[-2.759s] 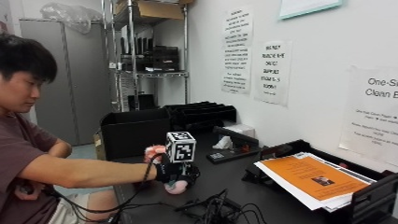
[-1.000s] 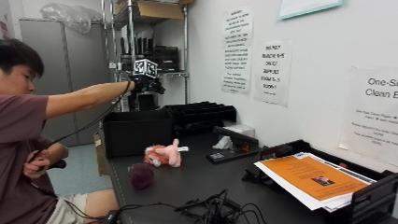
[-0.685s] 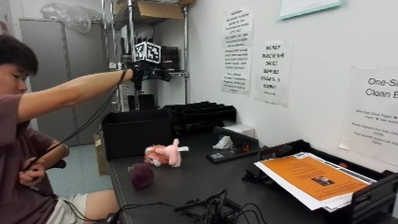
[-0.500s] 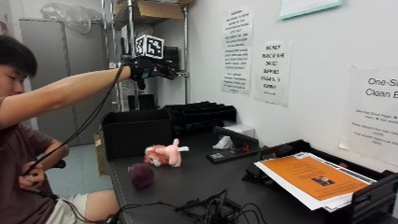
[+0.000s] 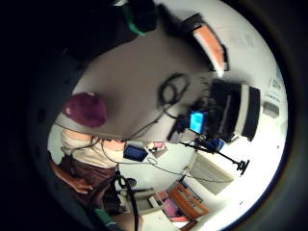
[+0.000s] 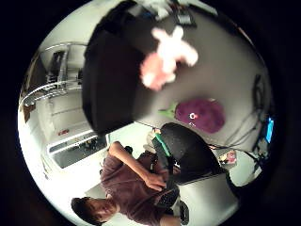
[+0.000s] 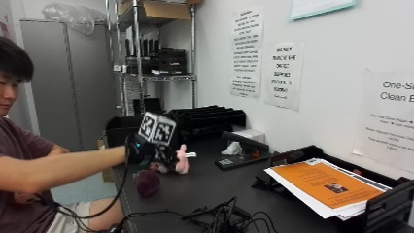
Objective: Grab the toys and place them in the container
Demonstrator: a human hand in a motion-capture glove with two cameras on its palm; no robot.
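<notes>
Thumb-side palm view: pink plush toy (image 6: 164,59), apparently long-limbed, beside purple toy (image 6: 202,114).

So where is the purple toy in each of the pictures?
Outside view: the purple toy lies on the dark table, near its front edge, below the gloved right hand.
Thumb side palm view: it lies on the table beside the pink toy.
Little finger side palm view: it sits at the table's edge.
Shared landmark: the tangle of black cables on the table.

Dark table (image 7: 194,194): pink plush toy (image 7: 181,160), purple plush toy (image 7: 147,182), black container (image 7: 119,133), cable tangle (image 7: 223,218), paper tray (image 7: 323,187).
</notes>
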